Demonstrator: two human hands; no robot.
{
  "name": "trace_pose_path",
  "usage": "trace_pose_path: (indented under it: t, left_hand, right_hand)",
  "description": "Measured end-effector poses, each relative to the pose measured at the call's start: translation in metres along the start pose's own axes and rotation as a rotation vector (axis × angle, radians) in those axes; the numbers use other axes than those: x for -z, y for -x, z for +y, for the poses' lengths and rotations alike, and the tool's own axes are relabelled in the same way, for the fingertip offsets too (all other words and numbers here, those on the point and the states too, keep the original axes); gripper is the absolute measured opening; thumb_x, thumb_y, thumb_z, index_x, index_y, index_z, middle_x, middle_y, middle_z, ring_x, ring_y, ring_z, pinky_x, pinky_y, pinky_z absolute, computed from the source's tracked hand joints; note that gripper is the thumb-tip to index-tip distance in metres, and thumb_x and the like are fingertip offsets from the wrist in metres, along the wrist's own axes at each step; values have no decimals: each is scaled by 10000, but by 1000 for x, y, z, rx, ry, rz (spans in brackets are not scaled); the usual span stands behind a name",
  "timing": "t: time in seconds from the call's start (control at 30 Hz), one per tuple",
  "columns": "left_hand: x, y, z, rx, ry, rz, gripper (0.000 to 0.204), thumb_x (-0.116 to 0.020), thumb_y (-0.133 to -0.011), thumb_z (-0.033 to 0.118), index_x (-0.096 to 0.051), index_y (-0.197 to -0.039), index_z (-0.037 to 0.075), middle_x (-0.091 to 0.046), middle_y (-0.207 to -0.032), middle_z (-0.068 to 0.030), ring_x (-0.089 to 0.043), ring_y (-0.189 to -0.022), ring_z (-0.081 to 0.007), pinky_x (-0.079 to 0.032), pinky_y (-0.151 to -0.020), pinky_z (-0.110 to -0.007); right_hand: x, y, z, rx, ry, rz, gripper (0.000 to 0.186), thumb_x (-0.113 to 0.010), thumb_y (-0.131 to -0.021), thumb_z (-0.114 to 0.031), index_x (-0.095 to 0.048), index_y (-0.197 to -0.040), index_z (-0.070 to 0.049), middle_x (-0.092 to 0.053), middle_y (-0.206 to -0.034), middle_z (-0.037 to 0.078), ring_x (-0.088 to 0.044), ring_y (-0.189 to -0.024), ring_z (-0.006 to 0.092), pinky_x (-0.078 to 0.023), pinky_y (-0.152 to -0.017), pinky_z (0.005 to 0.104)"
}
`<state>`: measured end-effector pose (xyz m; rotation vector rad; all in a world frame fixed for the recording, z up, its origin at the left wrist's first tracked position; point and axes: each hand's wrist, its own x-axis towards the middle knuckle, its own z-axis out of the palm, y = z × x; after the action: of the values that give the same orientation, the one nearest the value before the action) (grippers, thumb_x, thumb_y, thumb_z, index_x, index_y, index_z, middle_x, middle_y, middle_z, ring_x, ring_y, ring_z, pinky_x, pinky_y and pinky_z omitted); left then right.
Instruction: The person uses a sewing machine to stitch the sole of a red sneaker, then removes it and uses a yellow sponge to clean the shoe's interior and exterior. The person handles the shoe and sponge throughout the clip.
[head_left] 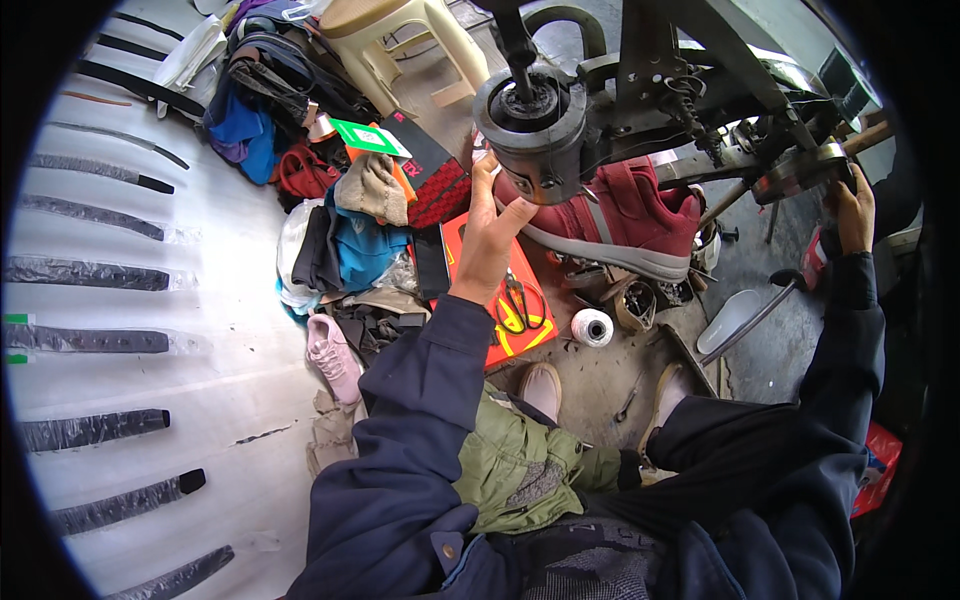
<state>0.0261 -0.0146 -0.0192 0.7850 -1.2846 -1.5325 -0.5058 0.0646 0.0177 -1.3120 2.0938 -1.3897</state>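
A dark red shoe with a pale sole (628, 215) sits on a black metal stitching machine (640, 95), under its round head (532, 125). My left hand (492, 235) reaches up with fingers apart and rests against the heel end of the shoe, just below the round head. My right hand (852, 205) is at the far right, closed around the machine's handle (815, 165). Both arms wear dark blue sleeves.
A white thread spool (592, 327) and yellow-handled scissors (515, 305) on an orange box lie below the shoe. A pink shoe (333, 352), piled clothes and bags (340, 230), a beige plastic stool (400, 45) and black strips on a white sheet (95, 275) fill the left.
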Motion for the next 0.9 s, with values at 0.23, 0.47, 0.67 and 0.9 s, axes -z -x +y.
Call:
trace_pose_path:
  t: [0.23,0.47,0.67,0.9]
  left_hand:
    - [-5,-1,-2,-129,-119,-29,582,-627,-923,29,-377,-1446,83,-457,-1440,-78,-421,-1324,-175,-281,-1150,-336]
    - [0,-1,-12,-297,-235,70,446,-665,-899,29,-496,-1308,92,-453,-1395,-81,-461,-1272,-199,-322,-1104,-342]
    - [-3,5,-18,-167,-49,102,550,-691,-910,172,-412,-1382,130,-428,-1438,-63,-440,-1288,-184,-302,-1125,-351]
    - [-12,7,-21,-1,158,124,633,-618,-951,337,-331,-1476,130,-444,-1423,-49,-418,-1300,-170,-280,-1139,-353]
  right_hand:
    - [-15,-5,100,-306,65,-125,80,-570,-973,-115,-569,-1041,-74,-502,-651,6,-513,-487,127,-418,-436,280]
    - [-82,59,35,-359,107,-481,259,-633,-949,-205,-555,-1106,-13,-582,-679,26,-585,-513,127,-445,-466,270]
    - [-86,63,4,-385,115,-486,221,-638,-940,-222,-541,-1008,-35,-602,-686,41,-606,-528,132,-438,-465,270]
    - [-87,73,-22,-329,-28,-512,278,-662,-935,-242,-580,-1057,-6,-603,-705,38,-602,-562,129,-447,-499,260]
